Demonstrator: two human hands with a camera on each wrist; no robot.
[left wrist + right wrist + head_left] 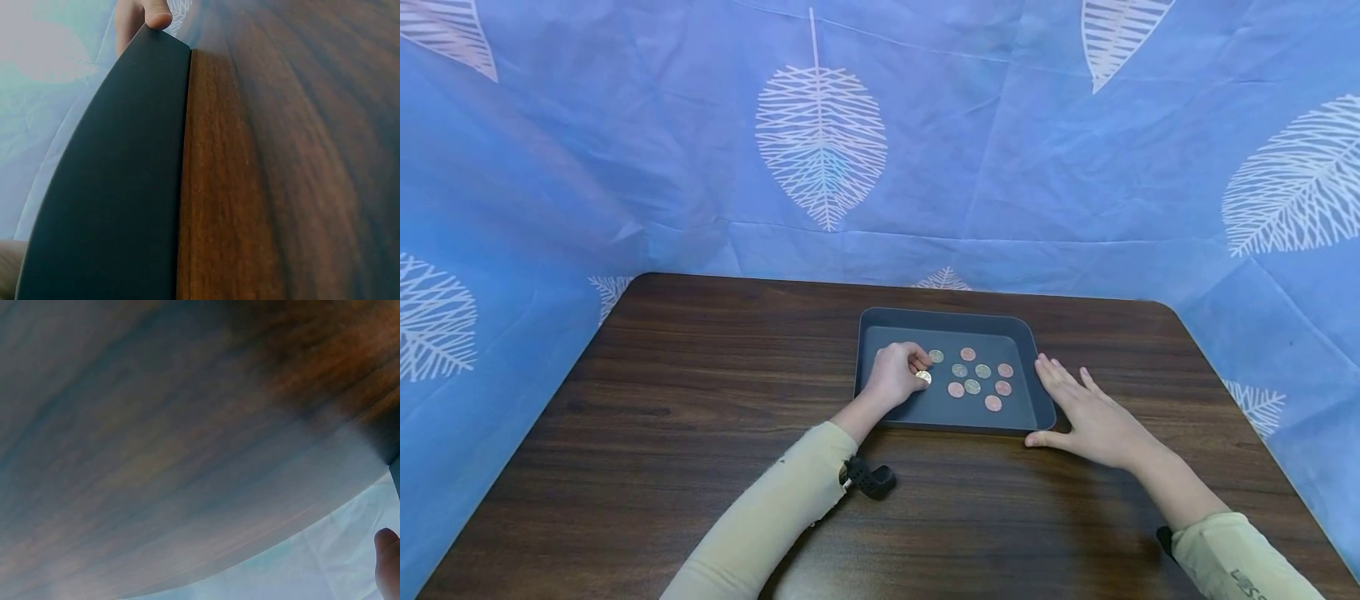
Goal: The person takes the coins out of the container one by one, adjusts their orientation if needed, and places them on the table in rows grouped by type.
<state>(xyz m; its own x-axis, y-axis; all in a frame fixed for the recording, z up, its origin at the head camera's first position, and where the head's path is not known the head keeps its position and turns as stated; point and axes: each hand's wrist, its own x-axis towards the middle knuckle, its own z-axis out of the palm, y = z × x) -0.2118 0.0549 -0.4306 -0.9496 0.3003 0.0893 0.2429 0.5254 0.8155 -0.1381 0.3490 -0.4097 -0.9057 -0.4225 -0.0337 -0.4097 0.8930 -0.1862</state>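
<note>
My left hand (897, 372) reaches into the left part of a dark grey rectangular tray (917, 417). Its thumb and fingers pinch a shiny gold-toned coin (923, 377). To the right of this hand, several loose coins lie spread over the tray floor, some copper-coloured like this coin (993, 403), others a dull yellowish tone like this coin (982, 371). My right hand (1093, 421) rests against the tray's right side, fingers extended and thumb at the near corner. In the left wrist view, the right thumb (157, 14) shows at that corner of the tray wall (119, 156).
The tray stands on a dark brown wooden table (700, 400), toward its far edge. Behind and beside the table hangs a blue cloth (970, 150) with white leaf prints. A black band (868, 478) sits at the left wrist.
</note>
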